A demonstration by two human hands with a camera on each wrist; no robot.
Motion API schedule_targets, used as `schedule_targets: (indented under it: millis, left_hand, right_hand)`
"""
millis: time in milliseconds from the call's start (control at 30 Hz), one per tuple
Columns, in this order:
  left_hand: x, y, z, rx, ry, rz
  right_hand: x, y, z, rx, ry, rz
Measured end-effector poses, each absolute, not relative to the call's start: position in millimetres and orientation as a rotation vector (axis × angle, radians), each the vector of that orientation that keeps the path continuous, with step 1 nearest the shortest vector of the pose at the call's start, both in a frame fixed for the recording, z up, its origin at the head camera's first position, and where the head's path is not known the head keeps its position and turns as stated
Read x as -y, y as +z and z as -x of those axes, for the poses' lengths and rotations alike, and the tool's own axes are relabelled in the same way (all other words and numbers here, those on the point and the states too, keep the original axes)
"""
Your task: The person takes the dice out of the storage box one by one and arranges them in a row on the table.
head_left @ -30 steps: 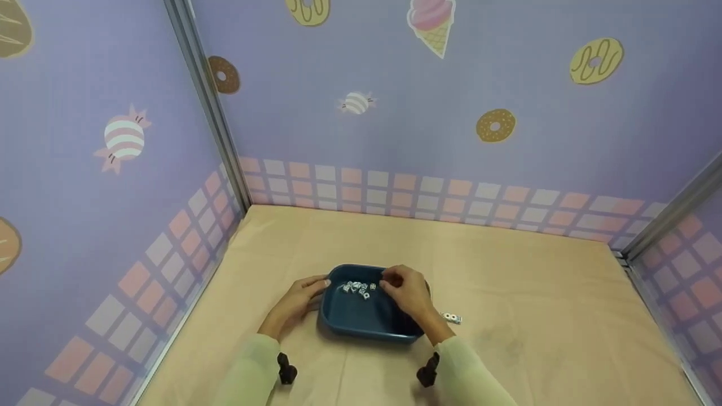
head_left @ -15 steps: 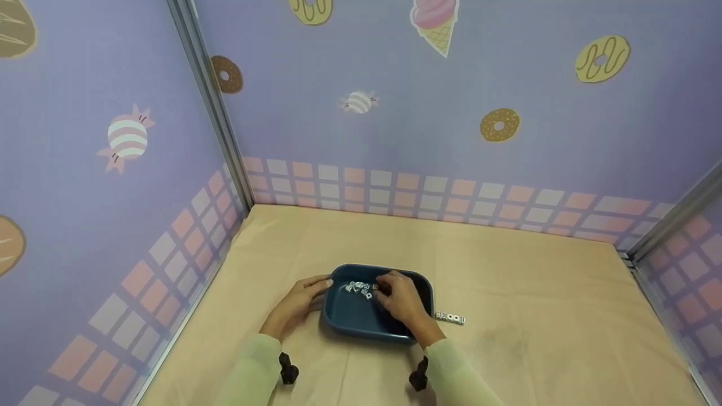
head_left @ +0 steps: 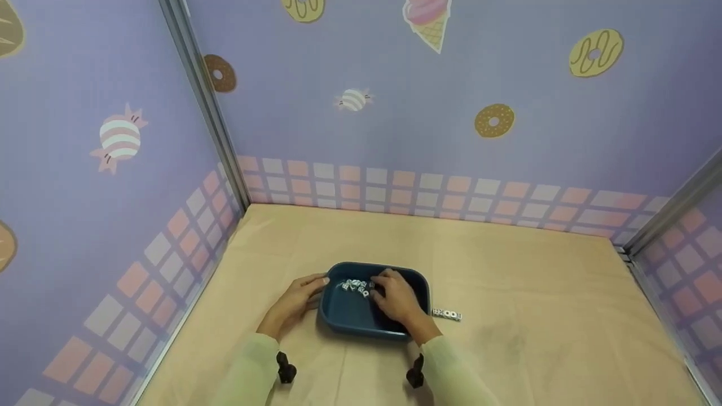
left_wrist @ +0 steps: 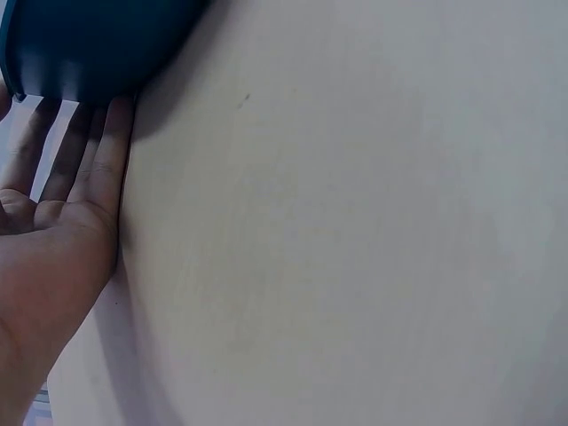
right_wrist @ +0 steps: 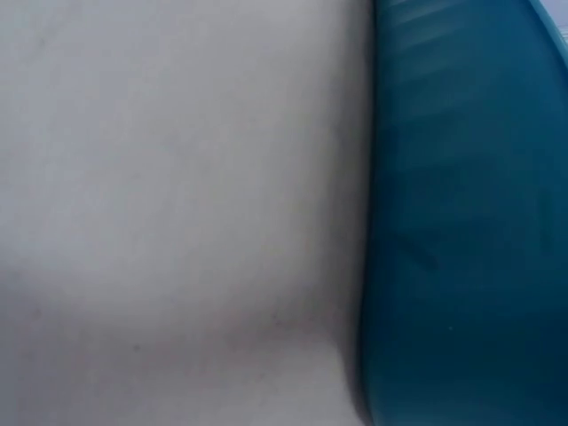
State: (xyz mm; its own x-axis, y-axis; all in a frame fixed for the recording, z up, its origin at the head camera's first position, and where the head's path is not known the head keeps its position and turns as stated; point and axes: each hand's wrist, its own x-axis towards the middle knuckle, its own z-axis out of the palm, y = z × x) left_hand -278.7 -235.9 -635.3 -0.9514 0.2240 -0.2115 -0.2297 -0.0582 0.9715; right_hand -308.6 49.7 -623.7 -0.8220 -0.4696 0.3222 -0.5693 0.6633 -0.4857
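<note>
Left hand (head_left: 294, 300), fingers extended, touches blue tray (head_left: 352, 317) at left; right hand (head_left: 397, 299) inside, fingers bent beside white cubes (head_left: 353, 286), hold on any indeterminable.

A beige cloth (head_left: 541, 270) lies spread below a lilac back wall (head_left: 395, 129), which carries printed doughnuts (head_left: 502, 129), a striped candy (head_left: 353, 100) and an ice-cream cone (head_left: 432, 28) (its top out of view) above a band of pink and white squares (head_left: 404, 179), between two grey corner posts (head_left: 206, 107).
</note>
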Motion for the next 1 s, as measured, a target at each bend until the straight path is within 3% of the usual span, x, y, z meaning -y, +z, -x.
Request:
schedule_targets:
  millis: [1000]
  left_hand:
    - [234.3, -633.4, 278.6, -1.925, 2.088, 0.061]
  right_hand:
    - [-47.7, -623.6, 306.3, 2.819, 0.803, -0.857]
